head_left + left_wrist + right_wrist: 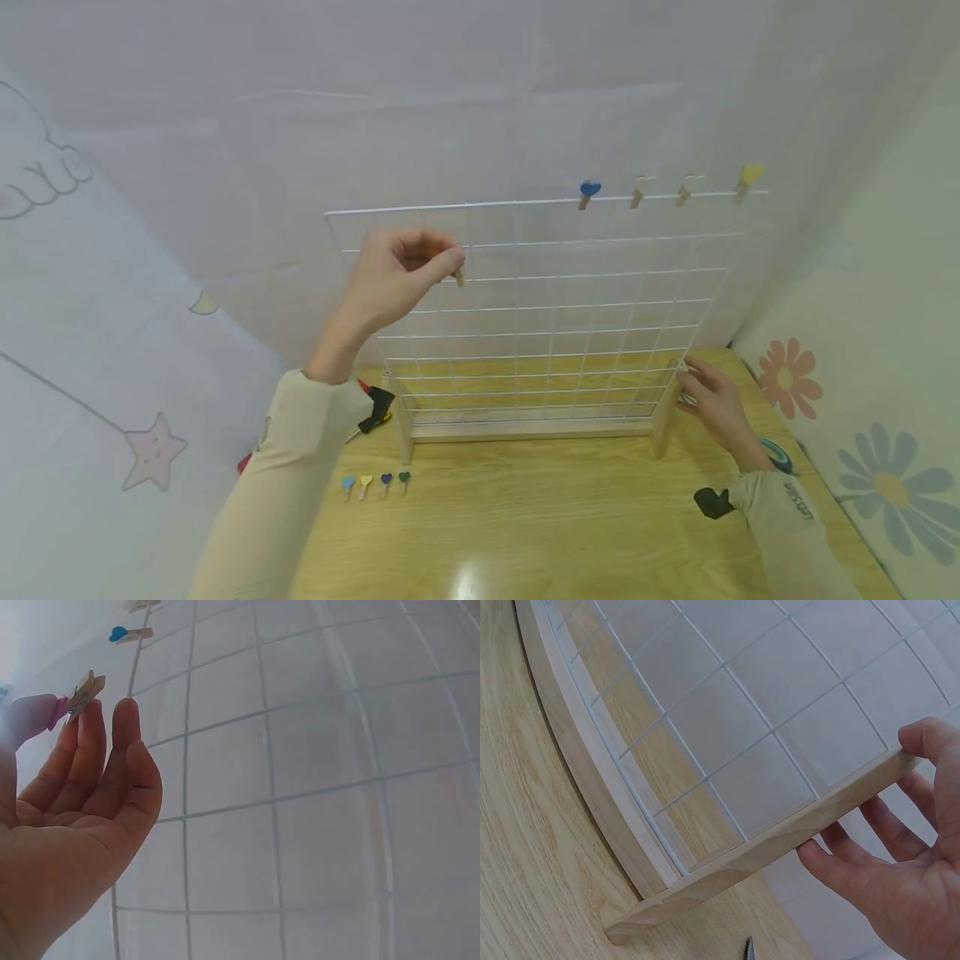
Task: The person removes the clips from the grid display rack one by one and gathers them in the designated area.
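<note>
My left hand [401, 271] pinches a small wooden clothespin [460, 277] between thumb and fingertips, in front of the white wire grid [480, 205], below its top wire. A pink piece shows on this clothespin [87, 691] in the left wrist view, partly covered by the thumb. Along the top wire, towards the right, sit clothespins with a blue heart [590, 190], pale hearts [638, 193] and a yellow heart [748, 177]. My right hand [716, 404] grips the upper end of the grid's right wooden post [795, 829], fingers curled round it.
Several heart clothespins lie in a row on the wooden table [525, 517]: light blue [348, 483], yellow [365, 482], dark blue [386, 479] and green [404, 477]. A wooden crossbar [532, 429] joins the posts. A teal curved object [777, 455] lies beside the right wrist.
</note>
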{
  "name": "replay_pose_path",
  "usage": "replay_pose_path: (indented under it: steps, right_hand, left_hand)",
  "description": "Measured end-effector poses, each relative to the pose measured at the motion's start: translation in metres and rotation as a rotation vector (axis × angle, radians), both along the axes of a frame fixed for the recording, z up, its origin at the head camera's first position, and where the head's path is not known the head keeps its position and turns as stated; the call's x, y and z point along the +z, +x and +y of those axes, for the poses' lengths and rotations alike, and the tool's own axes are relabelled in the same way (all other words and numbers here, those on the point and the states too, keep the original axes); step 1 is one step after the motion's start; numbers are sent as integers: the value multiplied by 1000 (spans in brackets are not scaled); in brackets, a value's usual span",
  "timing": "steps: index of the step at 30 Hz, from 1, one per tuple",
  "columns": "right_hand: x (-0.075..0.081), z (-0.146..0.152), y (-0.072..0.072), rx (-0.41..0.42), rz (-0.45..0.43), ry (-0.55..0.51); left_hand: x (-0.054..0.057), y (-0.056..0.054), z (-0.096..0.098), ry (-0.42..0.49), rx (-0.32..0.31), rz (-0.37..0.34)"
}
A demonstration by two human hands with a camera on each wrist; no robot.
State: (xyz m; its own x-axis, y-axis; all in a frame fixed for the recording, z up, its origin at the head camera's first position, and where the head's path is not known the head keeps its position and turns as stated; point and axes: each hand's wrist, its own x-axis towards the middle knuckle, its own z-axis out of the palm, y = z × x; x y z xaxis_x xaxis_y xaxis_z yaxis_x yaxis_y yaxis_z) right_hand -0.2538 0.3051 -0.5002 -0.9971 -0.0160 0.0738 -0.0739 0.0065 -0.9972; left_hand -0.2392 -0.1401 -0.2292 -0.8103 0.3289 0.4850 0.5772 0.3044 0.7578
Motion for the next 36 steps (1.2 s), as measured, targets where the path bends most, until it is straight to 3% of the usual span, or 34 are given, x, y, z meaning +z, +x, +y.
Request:
replay_pose_path:
  steps: [6, 12, 23, 30, 33, 36]
  right_hand:
    - [-1, 1, -1, 0, 4, -20]
    - [-1, 1, -1, -6, -1, -20]
    - [-2, -1, -3, -4, -4, -22]
    - [-2, -2, -2, -5, -8, -14]
    - [-2, -1, -2, -2, -10, -12]
    - [-2, -2, -2, 5, -18, -19]
  left_hand:
    - [-40, 8, -19, -71, 8, -106]
    - [-83, 11, -35, -77, 25, -175]
    - [-176, 28, -72, -35, 122, -339]
    - [-219, 43, -92, -78, 193, -450]
    - [-242, 47, -101, -88, 227, -483]
    - [-258, 56, -107, -84, 250, -513]
